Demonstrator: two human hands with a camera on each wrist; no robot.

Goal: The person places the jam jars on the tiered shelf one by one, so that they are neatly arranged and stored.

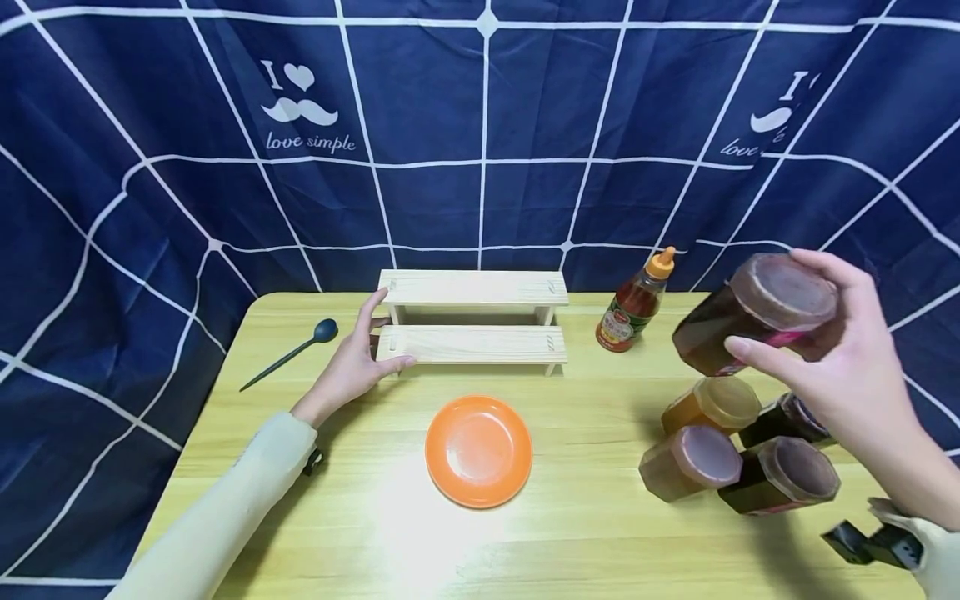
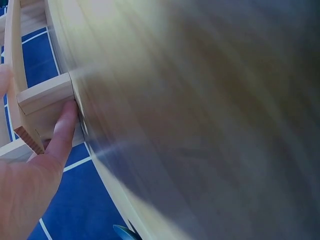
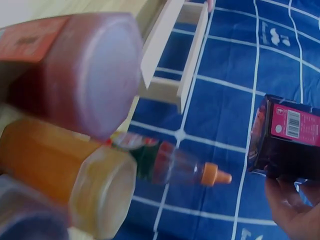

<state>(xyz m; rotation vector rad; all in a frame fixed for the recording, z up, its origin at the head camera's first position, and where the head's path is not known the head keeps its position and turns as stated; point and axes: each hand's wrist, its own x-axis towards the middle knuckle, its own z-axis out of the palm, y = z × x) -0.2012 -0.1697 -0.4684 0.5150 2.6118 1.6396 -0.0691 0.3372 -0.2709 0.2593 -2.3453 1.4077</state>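
My right hand [image 1: 862,350] grips a dark jar [image 1: 738,321] with a clear lid, raised above the table at the right. A pink label with a barcode shows on this jar [image 3: 287,145] in the right wrist view. At the left end of a two-step wooden rack [image 1: 472,343], my left hand [image 1: 360,354] holds on, index finger up at the top step and thumb at the lower step's front. Seen from the left wrist, the thumb [image 2: 62,132] lies against the rack's support [image 2: 47,95]. Both steps of the rack are bare.
Below the raised jar stand an amber jar [image 1: 708,406], a brownish jar [image 1: 690,464] and two dark jars [image 1: 780,477]. A sauce bottle [image 1: 632,308] with an orange nozzle stands right of the rack. An orange plate [image 1: 478,452] lies in front; a dark spoon [image 1: 300,350] lies left.
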